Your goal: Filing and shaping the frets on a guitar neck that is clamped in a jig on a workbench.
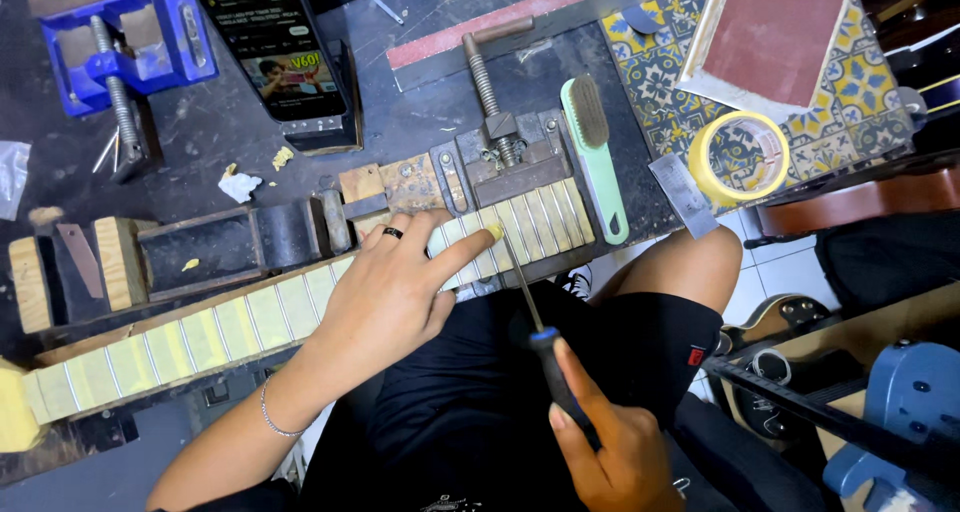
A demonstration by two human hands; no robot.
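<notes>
The left hand (pixel 385 292) lies flat, palm down, on a guitar neck (pixel 250 317) that runs across the bench from lower left to upper right. Its fingers are spread, not closed on anything; the index finger presses the fretboard just beside the tool tip. A dark ring sits on one finger and a thin bracelet on the wrist.

The right hand (pixel 610 452) is wrapped around the dark handle of a file (pixel 525 307). The slim metal shaft runs up and left from that grip, and its tip meets the neck at the left index fingertip.

The neck's face is covered in strips of yellow masking tape, with narrow metal frets showing as thin lines between them. The tape is pale and slightly uneven, and the strips narrow toward the upper right end. That end sits against a metal clamp (pixel 500 142) just above the left fingers.

A green brush (pixel 595 162) lies right of the clamp. A tape roll (pixel 738 157) rests further right on a patterned tile (pixel 650 72). A phone (pixel 280 47) stands above the left hand, and a blue vise (pixel 120 32) lies well to its left.
</notes>
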